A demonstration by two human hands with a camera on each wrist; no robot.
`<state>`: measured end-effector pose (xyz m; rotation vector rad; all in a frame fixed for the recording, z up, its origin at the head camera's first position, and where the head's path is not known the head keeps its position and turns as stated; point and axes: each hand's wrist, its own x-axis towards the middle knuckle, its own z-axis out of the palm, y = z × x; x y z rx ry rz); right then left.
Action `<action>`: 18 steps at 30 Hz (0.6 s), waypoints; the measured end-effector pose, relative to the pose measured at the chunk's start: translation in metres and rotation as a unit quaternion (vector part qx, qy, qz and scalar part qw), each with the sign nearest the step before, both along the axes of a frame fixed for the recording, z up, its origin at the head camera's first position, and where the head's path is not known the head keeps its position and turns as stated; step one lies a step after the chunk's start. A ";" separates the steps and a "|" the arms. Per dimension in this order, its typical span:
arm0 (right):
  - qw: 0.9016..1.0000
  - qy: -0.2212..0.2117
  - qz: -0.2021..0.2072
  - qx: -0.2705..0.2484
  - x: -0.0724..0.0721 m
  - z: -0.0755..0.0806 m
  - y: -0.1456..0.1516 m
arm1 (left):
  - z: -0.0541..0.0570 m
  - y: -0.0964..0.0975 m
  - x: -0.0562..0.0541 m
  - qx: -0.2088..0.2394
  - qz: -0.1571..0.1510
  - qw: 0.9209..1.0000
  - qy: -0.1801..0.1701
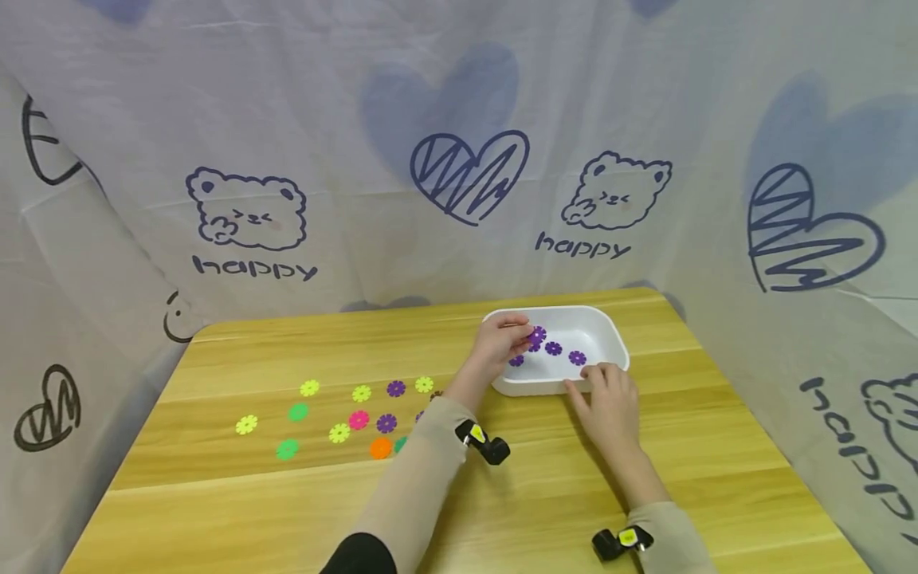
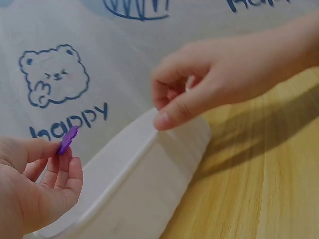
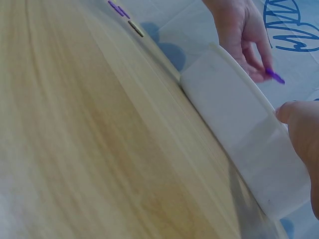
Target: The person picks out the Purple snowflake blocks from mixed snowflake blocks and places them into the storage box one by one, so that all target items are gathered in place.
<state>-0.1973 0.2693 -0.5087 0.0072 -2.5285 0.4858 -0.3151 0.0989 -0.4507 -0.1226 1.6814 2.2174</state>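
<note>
My left hand [image 1: 498,344] pinches a purple snowflake disc [image 1: 539,334] between thumb and fingertips, above the left part of a white plastic tray [image 1: 532,388]. In the left wrist view the same purple disc [image 2: 68,140] is tilted nearly edge-on. Inside the tray lie several more purple discs, one of them [image 1: 577,358] towards the right. At the tray's near right side, my right hand [image 1: 611,405] grips the rim, thumb on the outer side and fingers bent over the edge. The right wrist view shows the tray's outer wall [image 3: 224,104] and that thumb at its rim.
Left of the tray, loose snowflake discs lie scattered on the wooden table [image 1: 545,494]: yellow [image 1: 247,424], green [image 1: 288,449], pink [image 1: 358,420], orange [image 1: 381,448] and purple [image 1: 386,422]. My left forearm partly covers some. A printed cloth [image 1: 344,159] hangs behind the table.
</note>
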 end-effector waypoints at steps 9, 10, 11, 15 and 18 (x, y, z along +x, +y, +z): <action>1.000 0.011 0.004 0.005 0.000 -0.001 -0.001 | -0.011 0.013 -0.009 -0.086 -0.036 0.995 -0.025; 1.000 0.010 0.005 0.005 0.000 -0.002 -0.001 | -0.013 0.014 -0.010 -0.112 -0.036 0.993 -0.018; 1.000 0.010 0.005 0.004 0.000 -0.002 -0.001 | -0.015 0.015 -0.011 -0.138 -0.034 0.990 -0.011; 1.000 0.017 0.007 -0.001 0.000 -0.002 0.000 | -0.021 0.021 -0.016 -0.245 -0.022 0.969 0.012; 1.000 0.021 0.006 -0.001 0.000 -0.002 0.001 | -0.023 0.025 -0.021 -0.296 -0.017 0.955 0.013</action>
